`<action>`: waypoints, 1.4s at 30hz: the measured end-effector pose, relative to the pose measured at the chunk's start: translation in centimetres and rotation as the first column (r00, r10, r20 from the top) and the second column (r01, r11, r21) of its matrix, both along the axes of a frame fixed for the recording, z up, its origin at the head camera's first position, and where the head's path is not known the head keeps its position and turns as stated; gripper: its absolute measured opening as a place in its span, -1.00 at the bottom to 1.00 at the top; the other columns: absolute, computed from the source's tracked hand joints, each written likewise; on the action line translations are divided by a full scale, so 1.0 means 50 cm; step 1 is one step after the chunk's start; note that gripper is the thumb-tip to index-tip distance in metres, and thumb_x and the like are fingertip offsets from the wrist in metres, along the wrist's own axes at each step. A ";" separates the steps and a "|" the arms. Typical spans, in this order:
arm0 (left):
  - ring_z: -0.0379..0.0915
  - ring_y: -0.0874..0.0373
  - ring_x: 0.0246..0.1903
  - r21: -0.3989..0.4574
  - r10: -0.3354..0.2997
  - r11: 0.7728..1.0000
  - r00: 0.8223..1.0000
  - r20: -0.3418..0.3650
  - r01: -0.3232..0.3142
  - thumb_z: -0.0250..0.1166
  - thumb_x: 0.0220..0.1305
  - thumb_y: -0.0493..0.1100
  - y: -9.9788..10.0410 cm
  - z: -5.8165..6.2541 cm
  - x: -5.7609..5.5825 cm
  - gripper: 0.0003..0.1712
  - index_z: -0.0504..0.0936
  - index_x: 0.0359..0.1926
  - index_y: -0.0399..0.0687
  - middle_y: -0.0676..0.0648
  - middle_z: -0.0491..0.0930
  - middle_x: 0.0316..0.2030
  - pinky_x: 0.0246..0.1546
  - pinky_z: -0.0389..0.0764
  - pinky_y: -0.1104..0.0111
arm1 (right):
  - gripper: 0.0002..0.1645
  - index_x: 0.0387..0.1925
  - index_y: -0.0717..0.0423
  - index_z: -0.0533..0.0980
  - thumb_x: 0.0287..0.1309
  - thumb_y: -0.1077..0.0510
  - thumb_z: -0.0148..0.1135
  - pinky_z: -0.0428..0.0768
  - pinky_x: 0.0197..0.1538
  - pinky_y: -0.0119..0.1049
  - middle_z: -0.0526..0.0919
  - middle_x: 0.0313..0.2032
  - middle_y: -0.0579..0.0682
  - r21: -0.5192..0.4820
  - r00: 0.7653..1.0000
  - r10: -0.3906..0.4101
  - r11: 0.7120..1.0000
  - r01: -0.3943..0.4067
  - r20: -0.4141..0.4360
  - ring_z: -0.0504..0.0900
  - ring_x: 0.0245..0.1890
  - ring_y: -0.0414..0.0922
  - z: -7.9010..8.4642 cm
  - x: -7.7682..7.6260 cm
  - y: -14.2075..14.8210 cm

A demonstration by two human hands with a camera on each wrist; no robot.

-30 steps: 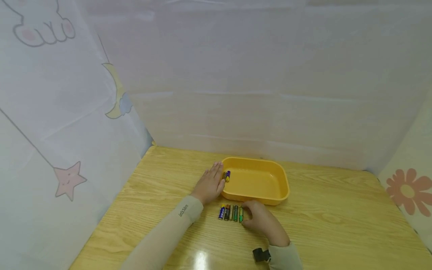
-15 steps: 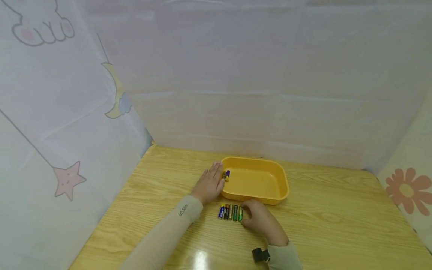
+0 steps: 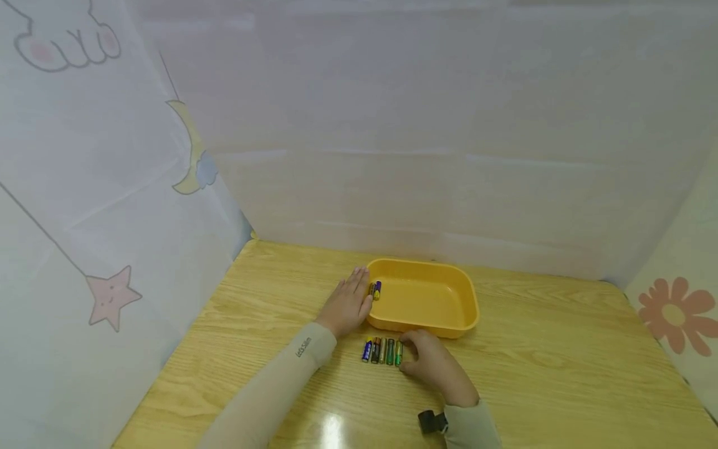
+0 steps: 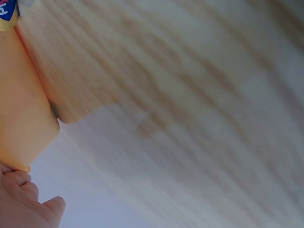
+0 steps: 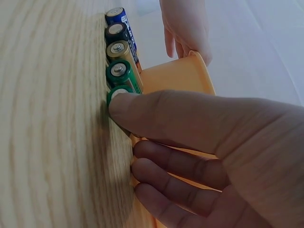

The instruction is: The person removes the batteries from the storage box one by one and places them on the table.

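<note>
Currently the left hand (image 3: 343, 307) lies with fingers extended along the left wall of the yellow tray (image 3: 423, 305), touching it and clasping nothing. The right hand (image 3: 436, 363) pinches the green-and-gold battery (image 3: 399, 353), thumb on its near end and forefinger at its far end; the other fingers bend loosely beside it.

That battery lies on the desk (image 3: 561, 330), last on the right in a close row of five, just in front of the tray. Leftward from it come a dark green battery (image 3: 390, 352), a gold battery (image 3: 383, 350), a black battery (image 3: 376, 350) and a blue battery (image 3: 367, 350). The tray stands near the desk's far edge, between its far left and far right corners, slightly nearer the left one. Two batteries (image 3: 377, 290) lie inside, against its left wall. Behind that far edge hangs a pale sheet (image 3: 359, 125).
</note>
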State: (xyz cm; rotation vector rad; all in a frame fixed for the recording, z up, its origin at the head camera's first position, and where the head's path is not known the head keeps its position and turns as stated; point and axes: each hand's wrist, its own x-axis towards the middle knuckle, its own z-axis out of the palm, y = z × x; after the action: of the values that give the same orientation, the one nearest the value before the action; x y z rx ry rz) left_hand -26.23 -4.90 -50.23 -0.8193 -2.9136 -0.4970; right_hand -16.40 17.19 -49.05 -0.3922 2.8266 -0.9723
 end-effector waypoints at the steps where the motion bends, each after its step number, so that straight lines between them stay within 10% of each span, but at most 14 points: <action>1: -0.23 -0.02 0.58 0.006 -0.002 1.000 1.000 -0.003 0.002 -0.16 0.63 0.02 0.000 -0.001 -0.001 -0.28 -0.09 0.60 -0.23 -0.18 -0.11 0.59 0.52 0.04 -0.04 | -0.48 -0.02 0.28 0.63 -0.10 0.32 0.59 0.59 0.08 0.05 0.64 -0.09 0.07 -0.002 1.000 -0.003 1.000 0.003 0.001 0.58 -0.07 -0.01 0.000 -0.001 0.000; 42: -0.25 0.00 0.58 -0.016 0.006 1.000 1.000 -0.001 -0.006 -0.19 0.64 0.03 0.002 0.002 0.000 -0.28 -0.12 0.61 -0.22 -0.17 -0.12 0.59 0.52 0.02 -0.02 | -0.50 0.03 0.25 0.62 0.01 0.27 0.55 0.60 0.04 0.06 0.65 -0.07 0.08 -0.001 0.999 0.024 1.000 -0.024 0.027 0.60 -0.06 0.00 0.009 0.003 0.001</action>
State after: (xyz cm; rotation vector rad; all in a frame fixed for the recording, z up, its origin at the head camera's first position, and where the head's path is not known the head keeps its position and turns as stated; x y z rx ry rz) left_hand -26.23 -4.83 -50.11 -0.8124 -2.9220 -0.4732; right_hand -16.23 17.23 -48.60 -0.4095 2.7910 -0.9661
